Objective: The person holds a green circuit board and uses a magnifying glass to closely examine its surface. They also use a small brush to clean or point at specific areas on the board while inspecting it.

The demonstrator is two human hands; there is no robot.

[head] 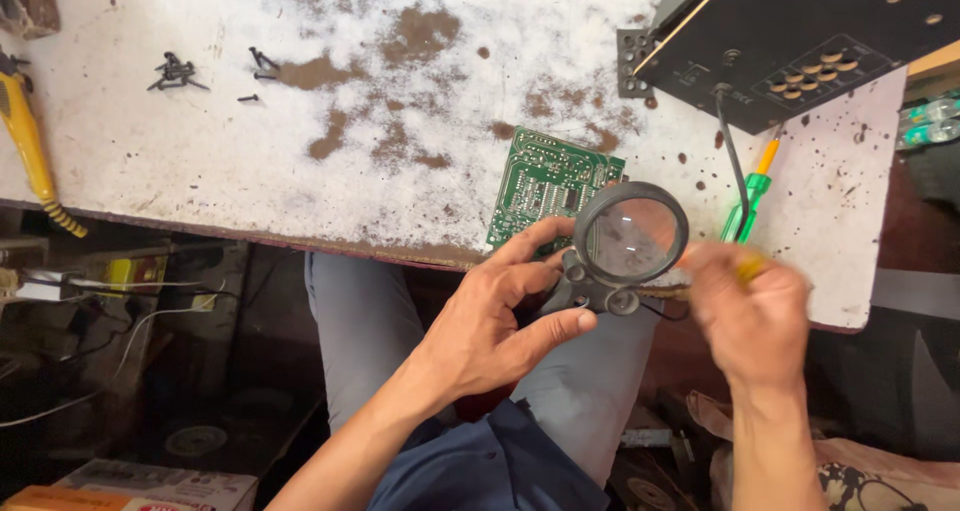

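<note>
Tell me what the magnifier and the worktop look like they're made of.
Magnifier: a clear lens, glass or acrylic, in a matte black frame, probably plastic. Worktop: likely wood under white paint, since brown patches show where the coat has worn through.

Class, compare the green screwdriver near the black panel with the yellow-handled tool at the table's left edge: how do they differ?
The green screwdriver with orange tip is translucent green and lies close to the right hand; the yellow-handled tool is opaque yellow with a striped end and lies far from both hands. Both rest on the worn white table, untouched.
</note>
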